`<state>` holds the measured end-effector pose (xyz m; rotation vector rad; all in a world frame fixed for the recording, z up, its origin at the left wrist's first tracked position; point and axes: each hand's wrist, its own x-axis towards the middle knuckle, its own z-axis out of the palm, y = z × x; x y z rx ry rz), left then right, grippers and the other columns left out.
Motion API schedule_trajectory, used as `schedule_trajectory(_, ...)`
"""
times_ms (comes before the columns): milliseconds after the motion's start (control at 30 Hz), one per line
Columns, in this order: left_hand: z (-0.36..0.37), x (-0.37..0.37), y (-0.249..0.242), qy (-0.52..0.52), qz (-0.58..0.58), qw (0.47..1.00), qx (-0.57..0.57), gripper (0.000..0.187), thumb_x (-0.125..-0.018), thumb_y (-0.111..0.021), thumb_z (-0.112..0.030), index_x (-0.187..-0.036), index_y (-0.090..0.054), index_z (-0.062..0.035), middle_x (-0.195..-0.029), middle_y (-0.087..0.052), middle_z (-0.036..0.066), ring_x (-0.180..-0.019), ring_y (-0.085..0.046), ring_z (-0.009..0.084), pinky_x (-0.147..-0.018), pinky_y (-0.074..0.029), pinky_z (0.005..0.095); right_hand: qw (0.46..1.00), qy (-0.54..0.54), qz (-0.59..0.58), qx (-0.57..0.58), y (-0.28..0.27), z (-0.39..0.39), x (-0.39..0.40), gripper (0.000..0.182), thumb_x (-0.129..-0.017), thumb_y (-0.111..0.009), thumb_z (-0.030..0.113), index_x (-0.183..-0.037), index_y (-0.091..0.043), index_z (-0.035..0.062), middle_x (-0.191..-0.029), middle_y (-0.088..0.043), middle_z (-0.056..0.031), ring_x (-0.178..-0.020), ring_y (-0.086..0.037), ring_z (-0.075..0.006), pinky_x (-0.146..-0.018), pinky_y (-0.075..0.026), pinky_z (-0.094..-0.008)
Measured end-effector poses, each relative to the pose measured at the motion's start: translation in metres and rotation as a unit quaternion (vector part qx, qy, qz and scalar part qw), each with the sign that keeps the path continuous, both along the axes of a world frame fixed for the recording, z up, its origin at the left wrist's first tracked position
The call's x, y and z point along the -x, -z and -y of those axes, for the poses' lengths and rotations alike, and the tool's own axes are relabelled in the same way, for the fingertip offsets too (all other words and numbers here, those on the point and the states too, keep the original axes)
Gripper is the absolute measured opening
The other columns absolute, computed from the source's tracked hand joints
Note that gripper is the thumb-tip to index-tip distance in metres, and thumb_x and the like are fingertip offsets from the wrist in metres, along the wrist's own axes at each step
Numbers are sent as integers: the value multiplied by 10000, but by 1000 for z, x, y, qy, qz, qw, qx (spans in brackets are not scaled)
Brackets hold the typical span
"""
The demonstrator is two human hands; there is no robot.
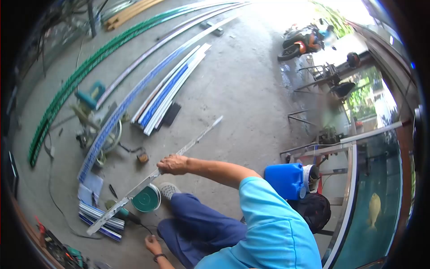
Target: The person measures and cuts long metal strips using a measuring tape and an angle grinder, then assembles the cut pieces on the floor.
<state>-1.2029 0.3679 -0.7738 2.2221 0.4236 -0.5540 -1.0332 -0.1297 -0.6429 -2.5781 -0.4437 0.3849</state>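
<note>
A long, thin metal strip [190, 144] slants across the floor area at the centre-left. My right hand [174, 164] is wrapped round its middle, above a round container with a green top [146, 198]. The strip's lower end passes over short profile pieces [105, 219]. Low in the view, my left hand [153, 245] is near the black cable of a green power tool [127, 215]. Its fingers are bent, and whether they hold the cable is too small to tell.
Bundled profiles [172, 89] and long green strips [83, 69] lie on the floor. A miter saw [101, 130] stands at the left. To the right are a blue jerrycan [284, 180], a black bag [312, 211] and a fish tank [374, 193]. A motorbike [304, 40] stands farther off.
</note>
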Motion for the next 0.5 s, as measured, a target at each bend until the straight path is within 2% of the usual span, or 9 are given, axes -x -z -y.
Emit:
schedule_trajectory(133,116,-35,-174,118,30,987,109,357,-897,-745,-154,-1187,-640,26,-1008,-698,136,-868,-661,195,-784,-551,326,988,109,25,-103,-198,34,16,261,-990,-621,273,-1023,-480,57,-915,-621,-195,-899,-643,-423,-756,-494,-531)
schedule_trajectory(167,171,-52,-255,122,-23,981,150,406,-881,-770,-180,-1200,-629,28,-991,-679,107,-849,-638,162,-755,-543,308,982,126,49,-133,-243,46,18,273,-1007,-605,276,-1027,-465,42,-901,-610,-217,-883,-630,-449,-744,-483,-541)
schedule_trajectory(200,198,-61,-257,169,-14,963,208,445,-874,-780,-191,-1221,-612,31,-1001,-672,95,-866,-639,150,-764,-545,302,976,146,58,-153,-283,55,19,273,-1004,-602,269,-1056,-461,41,-901,-612,-223,-895,-627,-462,-749,-482,-545)
schedule_trajectory(233,251,-70,-314,202,-37,951,229,513,-859,-799,-195,-1266,-585,32,-1015,-674,107,-873,-655,174,-778,-558,312,968,165,68,-176,-321,68,23,276,-1001,-599,262,-1084,-458,39,-900,-615,-228,-907,-624,-476,-755,-481,-549)
schedule_trajectory(300,346,-80,-361,321,54,905,273,608,-858,-820,-141,-1357,-517,30,-1130,-659,154,-1025,-667,237,-888,-565,350,961,208,43,-175,-405,99,37,284,-1012,-593,259,-1088,-452,24,-918,-609,-244,-932,-614,-484,-780,-472,-554)
schedule_trajectory(333,404,-78,-393,333,72,892,297,618,-867,-814,-220,-1353,-529,34,-1153,-654,178,-1061,-652,280,-923,-545,386,956,209,74,-193,-424,121,46,289,-1022,-586,253,-1102,-447,13,-945,-613,-259,-948,-610,-491,-798,-474,-554)
schedule_trajectory(367,448,-77,-407,337,93,881,318,640,-876,-807,-298,-1349,-540,39,-1175,-649,201,-1098,-637,322,-959,-525,422,944,234,78,-218,-442,139,53,287,-1024,-585,251,-1104,-449,12,-953,-615,-264,-952,-606,-498,-796,-476,-551)
schedule_trajectory(433,523,-80,-364,565,184,776,211,531,-894,-741,-265,-1309,-577,25,-1216,-648,232,-1138,-626,356,-974,-505,449,926,291,72,-229,-491,180,77,279,-1026,-592,252,-1104,-461,18,-949,-619,-272,-944,-600,-510,-773,-483,-550)
schedule_trajectory(500,606,-69,-329,640,314,680,171,407,-905,-649,-206,-1263,-636,-12,-1239,-662,220,-1169,-616,362,-1013,-472,476,923,334,49,-186,-508,234,96,289,-1022,-607,274,-1099,-471,32,-947,-624,-271,-936,-604,-508,-756,-480,-561)
